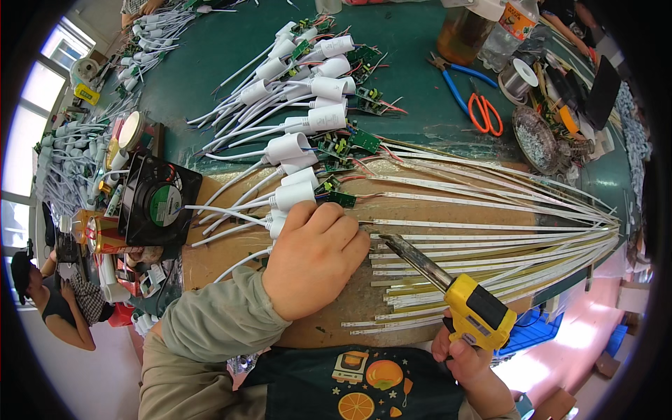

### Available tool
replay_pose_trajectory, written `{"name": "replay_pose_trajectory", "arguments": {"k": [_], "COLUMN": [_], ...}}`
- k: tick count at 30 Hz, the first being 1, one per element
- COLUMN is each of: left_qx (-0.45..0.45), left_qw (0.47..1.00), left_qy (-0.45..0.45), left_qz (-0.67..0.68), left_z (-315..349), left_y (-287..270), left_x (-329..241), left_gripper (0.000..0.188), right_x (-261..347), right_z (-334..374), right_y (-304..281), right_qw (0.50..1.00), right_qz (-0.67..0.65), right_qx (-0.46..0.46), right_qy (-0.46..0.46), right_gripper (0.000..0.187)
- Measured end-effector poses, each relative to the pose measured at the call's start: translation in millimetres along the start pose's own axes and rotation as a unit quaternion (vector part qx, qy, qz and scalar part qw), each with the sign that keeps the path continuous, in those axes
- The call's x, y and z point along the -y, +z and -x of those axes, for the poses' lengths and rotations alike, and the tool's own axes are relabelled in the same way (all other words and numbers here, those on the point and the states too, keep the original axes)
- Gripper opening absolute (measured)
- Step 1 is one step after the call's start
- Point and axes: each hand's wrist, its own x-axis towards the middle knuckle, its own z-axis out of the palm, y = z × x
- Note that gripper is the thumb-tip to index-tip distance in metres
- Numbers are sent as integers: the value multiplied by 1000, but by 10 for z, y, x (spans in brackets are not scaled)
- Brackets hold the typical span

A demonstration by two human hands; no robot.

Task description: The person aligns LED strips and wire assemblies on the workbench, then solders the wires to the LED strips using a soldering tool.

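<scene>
My right hand point(462, 355) is wrapped round the handle of a yellow and black soldering gun point(483, 311). Its dark tip reaches left to the end of one white LED strip point(448, 225), close to my left fingertips. My left hand point(311, 255) is closed in a pinch, and whatever sits between its fingers is hidden. Just above it lie a white plastic lamp housing point(294, 194) and a green circuit board point(337, 193) with thin red wires. Several more LED strips point(420, 268) fan out to the right and converge at the far end.
Several wired white housings point(329, 87) lie in a row farther back. At left stands a black fan point(159, 199). Pliers point(462, 77), orange-handled scissors point(484, 112), a solder spool point(518, 78), a metal dish point(537, 140) and bottles point(507, 35) sit at back right. Another person point(59, 301) sits far left.
</scene>
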Motion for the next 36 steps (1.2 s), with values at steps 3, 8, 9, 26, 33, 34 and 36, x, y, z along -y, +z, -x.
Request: {"name": "replay_pose_trajectory", "arguments": {"k": [3,8,9,26,33,34,36], "left_qx": [-1,24,24,21,19,22,23], "left_qw": [1000,999,999,999,999,999,999], "left_qy": [0,-22,-22,-22,-29,-31,-30], "left_qz": [3,12,11,17,19,21,23], "left_z": [6,13,10,9,10,6,-6], "left_y": [-15,-29,-30,-23,-15,-16,-24], "left_x": [-4,-15,-16,-19,-24,-23,-20], "left_gripper": [19,24,24,22,24,24,24], "right_x": [72,129,129,130,136,137,113], "right_z": [-16,-48,-48,-73,-86,-86,-70], "right_y": [111,149,159,185,173,173,161], "right_qw": [999,998,998,998,998,998,998], "right_qz": [-1,26,26,46,50,45,29], "right_qx": [-31,-35,-40,-40,-38,-40,-49], "right_qy": [10,36,35,29,28,27,6], "right_gripper": [59,60,60,50,49,51,54]}}
